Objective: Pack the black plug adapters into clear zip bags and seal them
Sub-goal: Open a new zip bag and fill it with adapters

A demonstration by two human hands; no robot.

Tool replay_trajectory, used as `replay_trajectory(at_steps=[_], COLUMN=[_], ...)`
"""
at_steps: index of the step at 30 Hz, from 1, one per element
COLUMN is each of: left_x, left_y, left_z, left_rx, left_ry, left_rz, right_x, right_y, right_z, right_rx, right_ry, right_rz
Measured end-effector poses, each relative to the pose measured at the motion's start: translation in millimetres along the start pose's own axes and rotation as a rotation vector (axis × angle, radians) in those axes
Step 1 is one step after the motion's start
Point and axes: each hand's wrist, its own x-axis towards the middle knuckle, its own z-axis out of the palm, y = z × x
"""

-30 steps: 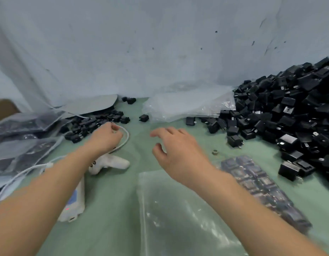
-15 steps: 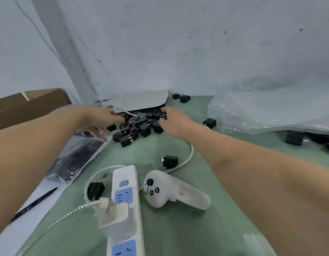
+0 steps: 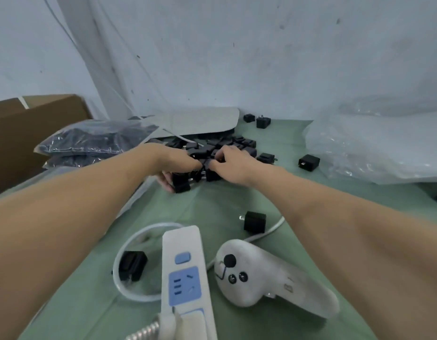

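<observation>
Left hand (image 3: 174, 164) and right hand (image 3: 234, 165) clutch plug adapters (image 3: 182, 184); ones wedged between them (barely held) could drop.

A green table (image 3: 212, 207) carries a black adapter pile (image 3: 237, 143), filled bags (image 3: 90, 141), power strip (image 3: 185, 273), controller (image 3: 269, 276).

The plug adapters (image 3: 227, 143) are matt black plastic with small metal prongs, lying on a table cover (image 3: 212, 204) of smooth, dull green cloth. The packed zip bags (image 3: 95, 141) and the heap of film (image 3: 374, 148) are clear, glossy, crinkled plastic; the box (image 3: 28, 123) is plain brown cardboard. The power strip (image 3: 183, 241) is smooth, faintly shiny white plastic, the controller (image 3: 274, 278) matt off-white plastic.
</observation>
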Motion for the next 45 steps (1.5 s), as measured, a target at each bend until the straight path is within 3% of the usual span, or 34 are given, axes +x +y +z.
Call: replay_trajectory(at_steps=[5,9,13,17,21,25,28,30,32,35,39,42,45], left_x=[-18.3,-36.4,-40.1,-34.7,-28.7,-22.5,-21.2,-24.5,-33.1,-56.7,-104.8,-140.6,-170.0], left_y=[19.7,36.3,55.4,64.3,66.7,73.0,73.2,71.8,71.9,83.2,107.7,124.8,134.4], left_z=[19.0,27.5,42.2,40.6,37.4,31.8,28.1,25.4,15.0,-12.4,-22.7,6.6,44.7], left_rx=[-0.037,-0.047,0.206,0.215,0.146,0.134,0.104,0.073,0.012,-0.232,-0.756,-0.888,-0.996], left_ry=[-0.115,-0.302,-0.223,-0.179,-0.23,-0.242,-0.255,-0.267,-0.265,-0.236,-0.405,-0.485,-0.554], left_rz=[0.1,0.148,0.2,0.226,0.221,0.208,0.201,0.19,0.2,0.282,0.508,0.623,0.612], right_x=[-47.0,-84.8,-100.0,-108.6,-112.9,-110.1,-114.8,-127.9,-144.0,-171.3,-207.5,-234.0,-258.6], right_y=[23.6,46.7,54.8,57.2,65.8,62.0,76.5,89.1,96.9,101.0,103.3,101.9,105.1], right_z=[-6.7,-25.3,-29.4,-19.8,-20.5,-36.4,-62.6,-74.8,-80.8,-90.1,-105.0,-115.5,-119.8], right_rx=[0.046,-0.193,-0.352,-0.421,-0.083,0.757,1.47,1.822,2.009,2.1,2.068,1.847,1.807], right_ry=[-0.058,-0.1,0.028,0.174,0.276,0.462,0.369,0.289,0.272,0.257,0.191,0.13,0.111], right_rz=[-0.041,-0.111,-0.168,-0.176,-0.126,0.11,0.373,0.386,0.339,0.252,0.296,0.439,0.529])
